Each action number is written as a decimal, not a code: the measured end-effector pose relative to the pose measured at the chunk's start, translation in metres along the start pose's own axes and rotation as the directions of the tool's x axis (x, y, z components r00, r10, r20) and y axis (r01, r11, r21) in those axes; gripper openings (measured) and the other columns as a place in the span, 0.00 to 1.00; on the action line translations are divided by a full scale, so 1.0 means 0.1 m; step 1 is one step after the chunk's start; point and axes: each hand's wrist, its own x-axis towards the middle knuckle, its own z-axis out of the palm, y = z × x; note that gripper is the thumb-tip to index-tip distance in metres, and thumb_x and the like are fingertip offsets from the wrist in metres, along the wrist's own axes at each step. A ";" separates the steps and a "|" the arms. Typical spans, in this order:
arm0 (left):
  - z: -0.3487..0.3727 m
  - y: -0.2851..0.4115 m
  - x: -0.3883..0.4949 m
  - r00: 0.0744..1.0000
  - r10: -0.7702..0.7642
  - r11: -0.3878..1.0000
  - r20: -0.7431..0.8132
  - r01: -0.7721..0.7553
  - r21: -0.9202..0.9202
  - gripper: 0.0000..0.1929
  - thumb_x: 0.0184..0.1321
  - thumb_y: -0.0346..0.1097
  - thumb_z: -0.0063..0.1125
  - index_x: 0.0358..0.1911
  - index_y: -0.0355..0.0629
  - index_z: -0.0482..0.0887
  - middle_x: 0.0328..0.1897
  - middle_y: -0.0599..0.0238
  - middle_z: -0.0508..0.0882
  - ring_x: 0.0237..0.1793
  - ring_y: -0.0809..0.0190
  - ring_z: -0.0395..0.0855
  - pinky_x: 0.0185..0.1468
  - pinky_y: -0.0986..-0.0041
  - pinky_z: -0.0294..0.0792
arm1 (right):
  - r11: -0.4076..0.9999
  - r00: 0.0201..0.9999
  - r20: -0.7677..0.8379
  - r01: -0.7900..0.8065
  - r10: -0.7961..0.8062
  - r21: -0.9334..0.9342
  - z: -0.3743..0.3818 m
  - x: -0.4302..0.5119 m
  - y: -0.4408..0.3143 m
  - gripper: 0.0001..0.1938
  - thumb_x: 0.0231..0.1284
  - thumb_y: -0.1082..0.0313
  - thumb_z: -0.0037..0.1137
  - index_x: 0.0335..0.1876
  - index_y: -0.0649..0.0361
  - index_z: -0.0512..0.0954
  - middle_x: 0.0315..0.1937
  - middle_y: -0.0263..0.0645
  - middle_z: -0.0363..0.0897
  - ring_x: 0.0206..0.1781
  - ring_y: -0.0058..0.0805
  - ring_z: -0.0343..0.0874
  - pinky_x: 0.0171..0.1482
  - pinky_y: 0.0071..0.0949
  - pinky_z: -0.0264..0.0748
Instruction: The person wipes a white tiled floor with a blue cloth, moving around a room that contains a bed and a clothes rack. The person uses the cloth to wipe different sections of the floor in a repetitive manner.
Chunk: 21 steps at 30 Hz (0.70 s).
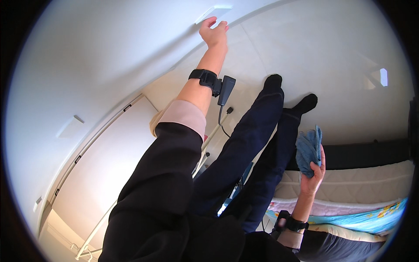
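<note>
My left hand (215, 32) reaches out to the white wall, its thumb and fingers apart. Its fingertips are at the lower edge of a flat white wall plate (214, 13); whether they press on it I cannot tell. In my right hand (313, 178) is a folded blue cloth (307, 152), pinched between thumb and fingers above the bed's side. A black strap (206, 78) with a small black device is around my left forearm, and another black strap (296, 225) is around my right wrist.
A bed with a beige quilted mattress (343, 185) and a bright blue patterned sheet (366, 213) lies at the right. My feet in black socks (274, 82) stand on the pale floor (314, 42). Left are a white door (111, 160) and a pale rack with poles (95, 231).
</note>
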 end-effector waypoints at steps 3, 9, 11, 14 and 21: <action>0.00 0.02 -0.02 0.999 -0.029 1.000 0.028 0.029 -0.002 0.17 0.55 0.15 0.55 0.50 0.28 0.73 0.52 0.51 0.74 0.40 0.53 0.85 0.43 0.71 0.82 | 1.000 1.000 -0.007 0.002 -0.001 0.017 0.03 -0.03 0.00 0.35 0.41 0.77 0.47 0.65 0.68 0.67 0.58 0.51 0.74 0.60 0.44 0.75 0.64 0.39 0.71; -0.05 -0.02 0.07 0.999 0.003 0.999 0.038 -0.004 0.050 0.14 0.56 0.16 0.52 0.46 0.30 0.74 0.50 0.54 0.74 0.37 0.55 0.85 0.37 0.72 0.81 | 0.999 0.999 -0.024 0.030 -0.029 0.029 0.07 -0.08 -0.01 0.35 0.41 0.77 0.47 0.65 0.67 0.67 0.58 0.51 0.74 0.61 0.44 0.75 0.65 0.40 0.71; -0.07 -0.04 0.11 0.998 -0.015 0.998 0.067 0.010 0.067 0.13 0.56 0.17 0.52 0.46 0.30 0.74 0.50 0.54 0.74 0.37 0.55 0.85 0.36 0.72 0.80 | 0.998 0.999 -0.019 0.042 -0.041 0.044 0.07 -0.09 -0.02 0.35 0.41 0.77 0.47 0.65 0.67 0.67 0.58 0.51 0.74 0.61 0.45 0.75 0.64 0.40 0.71; -0.05 -0.06 0.13 0.995 -0.056 0.997 0.088 0.050 0.066 0.13 0.57 0.17 0.52 0.46 0.30 0.75 0.50 0.54 0.75 0.37 0.56 0.85 0.36 0.72 0.80 | 0.998 0.998 -0.046 0.038 -0.036 0.047 0.08 -0.10 -0.02 0.35 0.41 0.77 0.47 0.65 0.67 0.67 0.58 0.51 0.74 0.61 0.45 0.75 0.64 0.40 0.71; -0.05 0.05 0.07 0.973 -0.180 0.976 0.144 0.159 0.149 0.11 0.58 0.21 0.55 0.45 0.32 0.76 0.43 0.56 0.80 0.40 0.56 0.85 0.43 0.69 0.80 | 0.994 0.997 -0.035 0.070 -0.067 0.086 0.05 -0.18 -0.03 0.36 0.41 0.76 0.48 0.66 0.67 0.66 0.59 0.51 0.73 0.61 0.45 0.75 0.64 0.40 0.72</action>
